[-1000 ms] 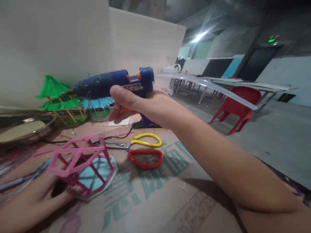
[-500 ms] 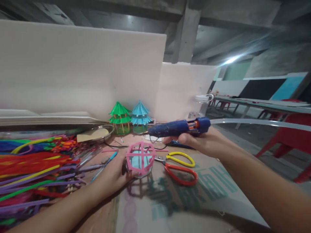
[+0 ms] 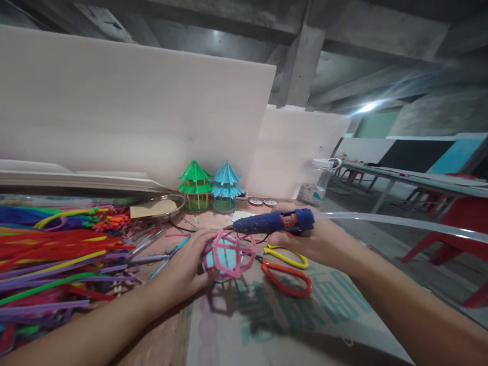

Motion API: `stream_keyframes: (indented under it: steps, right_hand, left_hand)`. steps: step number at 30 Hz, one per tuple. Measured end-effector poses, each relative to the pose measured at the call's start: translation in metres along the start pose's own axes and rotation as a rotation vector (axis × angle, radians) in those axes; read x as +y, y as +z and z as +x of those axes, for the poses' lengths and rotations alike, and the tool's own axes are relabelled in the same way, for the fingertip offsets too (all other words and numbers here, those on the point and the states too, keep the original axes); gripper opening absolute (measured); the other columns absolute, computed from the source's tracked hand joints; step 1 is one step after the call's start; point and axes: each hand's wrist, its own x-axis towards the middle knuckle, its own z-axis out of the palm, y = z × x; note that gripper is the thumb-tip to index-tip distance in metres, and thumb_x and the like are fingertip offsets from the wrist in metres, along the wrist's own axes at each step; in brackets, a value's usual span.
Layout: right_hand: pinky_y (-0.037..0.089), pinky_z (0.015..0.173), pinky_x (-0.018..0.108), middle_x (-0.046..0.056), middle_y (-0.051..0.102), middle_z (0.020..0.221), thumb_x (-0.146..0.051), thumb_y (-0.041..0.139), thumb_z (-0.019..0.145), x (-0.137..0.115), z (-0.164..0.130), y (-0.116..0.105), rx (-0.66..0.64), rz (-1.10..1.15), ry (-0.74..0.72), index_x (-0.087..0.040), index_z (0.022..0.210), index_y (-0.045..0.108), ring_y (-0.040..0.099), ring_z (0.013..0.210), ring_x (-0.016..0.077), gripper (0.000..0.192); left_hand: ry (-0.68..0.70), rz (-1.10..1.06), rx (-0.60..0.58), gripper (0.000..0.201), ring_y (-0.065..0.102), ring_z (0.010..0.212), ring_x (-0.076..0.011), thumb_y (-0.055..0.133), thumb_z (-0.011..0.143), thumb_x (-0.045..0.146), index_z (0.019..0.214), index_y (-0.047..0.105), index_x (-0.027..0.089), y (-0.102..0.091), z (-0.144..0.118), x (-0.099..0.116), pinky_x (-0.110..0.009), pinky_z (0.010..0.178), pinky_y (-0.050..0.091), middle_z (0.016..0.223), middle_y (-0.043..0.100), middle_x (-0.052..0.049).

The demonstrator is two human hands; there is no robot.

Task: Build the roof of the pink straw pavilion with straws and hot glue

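Observation:
My left hand (image 3: 194, 262) is closed around the left side of a small pink frame (image 3: 235, 253) with a pale blue disc in it, tilted above the cardboard. In my right hand (image 3: 305, 241) is a blue hot glue gun (image 3: 272, 222), with a long clear glue stick (image 3: 396, 222) coming out of its back end. The gun's nozzle points left and is close to the top of the pink frame; I cannot tell whether they touch. Scissors (image 3: 287, 278) with one yellow and one red handle lie just right of the frame.
Colourful pipe cleaners (image 3: 57, 254) are heaped on the left. Behind stand a green paper pavilion (image 3: 195, 185), a blue one (image 3: 226, 186), a metal bowl (image 3: 179, 203) and a water bottle (image 3: 316, 183). Printed cardboard (image 3: 305, 335) covers the front. A red chair (image 3: 453, 229) stands at right.
The glue gun has come down to the pink frame's top edge. My left hand has tilted the frame over to the right. The view has shifted slightly.

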Motion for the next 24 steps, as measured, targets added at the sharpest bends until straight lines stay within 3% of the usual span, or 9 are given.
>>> stream_keyframes:
  steps: [7,14,24]
  right_hand:
    - [0.048,0.056,0.027,0.003,0.074,0.078,-0.046,0.072,0.075,-0.0022,-0.0003,0.0047,0.025,-0.092,0.053,-0.023,0.088,0.074,0.064,0.069,0.0197,0.027]
    - [0.051,0.059,0.027,0.003,0.076,0.081,-0.047,0.071,0.075,-0.0019,0.0008,0.0046,0.032,-0.160,0.061,-0.024,0.089,0.076,0.066,0.072,0.0211,0.028]
    - [0.056,0.075,0.036,0.005,0.078,0.090,-0.049,0.072,0.076,0.0040,0.0005,0.0040,-0.039,-0.017,0.031,-0.025,0.097,0.075,0.070,0.085,0.0270,0.032]
  left_hand:
    - [-0.020,0.000,-0.021,0.054,0.053,0.127,-0.0291,0.062,0.086,0.026,0.135,0.041,0.023,-0.0014,0.0010,0.0021,-0.049,0.107,0.047,0.135,0.055,-0.013]
    - [-0.023,0.002,-0.014,0.056,0.053,0.129,-0.0294,0.064,0.083,0.024,0.135,0.042,0.023,-0.0018,0.0004,0.0020,-0.048,0.107,0.047,0.136,0.056,-0.013]
    - [-0.032,-0.027,-0.027,0.054,0.054,0.127,-0.0302,0.063,0.082,0.023,0.132,0.044,0.023,-0.0030,0.0021,0.0060,-0.049,0.106,0.047,0.134,0.057,-0.013]
